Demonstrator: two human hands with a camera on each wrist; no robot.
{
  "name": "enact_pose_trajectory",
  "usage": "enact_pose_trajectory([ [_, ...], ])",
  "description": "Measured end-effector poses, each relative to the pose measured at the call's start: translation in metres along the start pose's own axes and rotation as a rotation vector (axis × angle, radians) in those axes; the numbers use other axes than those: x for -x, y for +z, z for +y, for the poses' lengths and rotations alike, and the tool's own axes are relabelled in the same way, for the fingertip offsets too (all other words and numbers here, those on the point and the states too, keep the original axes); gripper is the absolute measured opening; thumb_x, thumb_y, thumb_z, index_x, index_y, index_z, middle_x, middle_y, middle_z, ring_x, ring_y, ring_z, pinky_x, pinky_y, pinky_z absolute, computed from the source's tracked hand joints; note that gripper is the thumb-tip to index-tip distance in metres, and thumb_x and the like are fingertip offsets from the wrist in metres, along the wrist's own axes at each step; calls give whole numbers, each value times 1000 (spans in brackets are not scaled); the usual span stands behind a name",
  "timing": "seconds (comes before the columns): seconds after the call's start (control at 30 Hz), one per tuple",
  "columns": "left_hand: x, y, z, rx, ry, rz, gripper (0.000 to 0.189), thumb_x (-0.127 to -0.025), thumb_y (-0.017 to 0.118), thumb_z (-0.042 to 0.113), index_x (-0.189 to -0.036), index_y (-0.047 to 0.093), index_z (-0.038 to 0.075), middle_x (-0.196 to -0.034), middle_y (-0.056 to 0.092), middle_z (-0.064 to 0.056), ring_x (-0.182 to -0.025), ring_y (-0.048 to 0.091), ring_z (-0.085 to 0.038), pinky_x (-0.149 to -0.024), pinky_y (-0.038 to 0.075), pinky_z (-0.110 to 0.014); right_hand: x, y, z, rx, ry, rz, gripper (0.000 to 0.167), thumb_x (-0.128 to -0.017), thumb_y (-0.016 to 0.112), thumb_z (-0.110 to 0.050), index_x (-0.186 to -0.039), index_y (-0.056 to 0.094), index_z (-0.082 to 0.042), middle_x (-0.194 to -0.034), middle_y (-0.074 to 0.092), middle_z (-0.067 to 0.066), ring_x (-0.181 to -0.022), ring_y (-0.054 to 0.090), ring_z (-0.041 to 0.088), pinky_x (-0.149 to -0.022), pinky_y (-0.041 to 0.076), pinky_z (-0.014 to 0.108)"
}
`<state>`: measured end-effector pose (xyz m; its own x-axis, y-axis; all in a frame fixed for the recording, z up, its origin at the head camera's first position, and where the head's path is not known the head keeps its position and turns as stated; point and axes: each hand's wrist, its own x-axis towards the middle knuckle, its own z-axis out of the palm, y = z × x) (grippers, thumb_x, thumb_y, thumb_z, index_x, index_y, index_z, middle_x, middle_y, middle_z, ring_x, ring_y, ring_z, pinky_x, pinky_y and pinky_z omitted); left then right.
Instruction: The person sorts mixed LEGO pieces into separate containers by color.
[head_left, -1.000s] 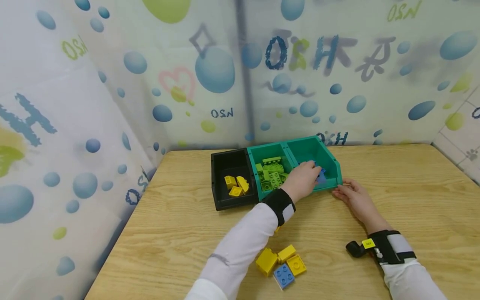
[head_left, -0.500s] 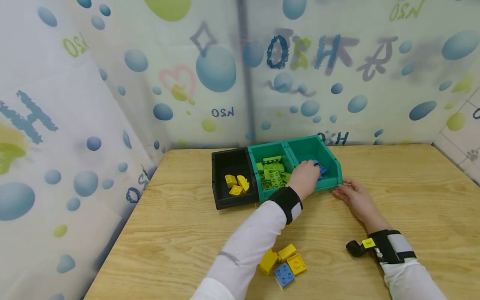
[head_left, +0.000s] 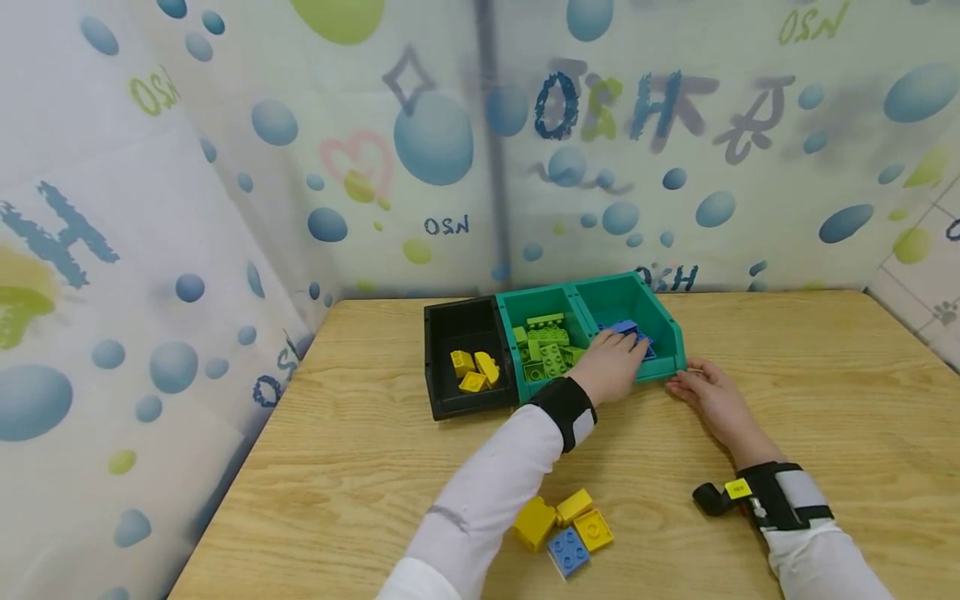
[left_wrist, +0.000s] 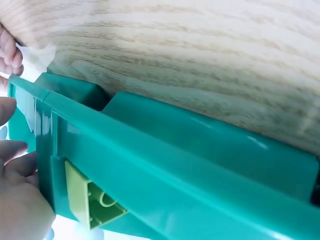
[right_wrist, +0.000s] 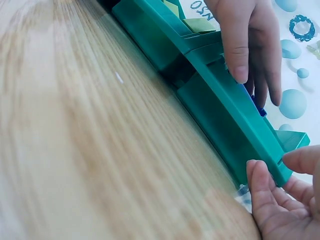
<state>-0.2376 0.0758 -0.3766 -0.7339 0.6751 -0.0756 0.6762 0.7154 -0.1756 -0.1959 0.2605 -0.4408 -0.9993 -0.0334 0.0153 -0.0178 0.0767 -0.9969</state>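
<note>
My left hand [head_left: 615,367] reaches over the front of the right green bin [head_left: 671,333], fingers spread and pointing down close to several blue bricks [head_left: 625,327]. Seen from the right wrist, its thumb and fingers stand apart, with a blue brick's edge near the fingertips. At the bin's front right corner, my right hand [head_left: 712,400] pinches the wall between thumb and fingers [right_wrist: 260,182]. Left of this bin, a second green bin [head_left: 536,293] holds several lime green bricks [head_left: 551,337]; one shows hollow side out in the left wrist view.
A black bin [head_left: 457,312] with 3 yellow bricks [head_left: 472,381] adjoins the green bins on the left. Nearer on the wooden table [head_left: 337,483] lie 3 yellow bricks [head_left: 573,506] and a blue brick [head_left: 568,552]. A patterned curtain [head_left: 360,192] hangs behind the table.
My left hand's fingers have spread from a more curled pose over the blue bricks, and the hand has drawn back slightly left. My right hand stays at the bin's corner.
</note>
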Motion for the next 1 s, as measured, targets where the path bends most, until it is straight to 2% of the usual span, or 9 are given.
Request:
enact_pose_trajectory([
  [0.17,3,-4,-4,82,38,25,51,-101,42,32,-148,31,18,-153,31,0,-143,24,-14,-118,18,-27,1,0,-1,-8,-10,-4,43,-102,38,-16,-129,27,16,-89,59,-14,-84,61,-5,-77,51,10],
  [0.37,10,-12,-6,122,78,37,49,-100,45,31,-145,38,14,-150,36,-4,-141,29,-16,-117,22,-25,2,-1,0,-8,-16,-6,41,-102,38,-17,-127,30,14,-88,60,-14,-84,62,-5,-77,51,11],
  [0.5,14,-15,-7,146,79,55,46,-100,46,31,-142,42,13,-146,42,-3,-137,35,-14,-115,25,-22,2,-1,0,7,-13,-4,43,-102,37,-18,-128,28,15,-89,59,-15,-84,61,-6,-78,51,11],
  [0.73,21,-17,-8,149,83,85,41,-100,47,29,-137,49,12,-138,51,-2,-130,44,-13,-112,30,-22,2,-1,0,-4,-2,-4,43,-102,38,-17,-128,28,15,-89,60,-14,-84,62,-6,-78,51,10],
  [1.0,32,-18,-7,173,131,111,35,-100,47,29,-130,56,12,-129,57,-1,-121,51,-13,-104,39,-21,1,0,-1,-3,-10,-11,43,-102,38,-15,-130,26,16,-89,60,-14,-84,62,-5,-77,51,10],
])
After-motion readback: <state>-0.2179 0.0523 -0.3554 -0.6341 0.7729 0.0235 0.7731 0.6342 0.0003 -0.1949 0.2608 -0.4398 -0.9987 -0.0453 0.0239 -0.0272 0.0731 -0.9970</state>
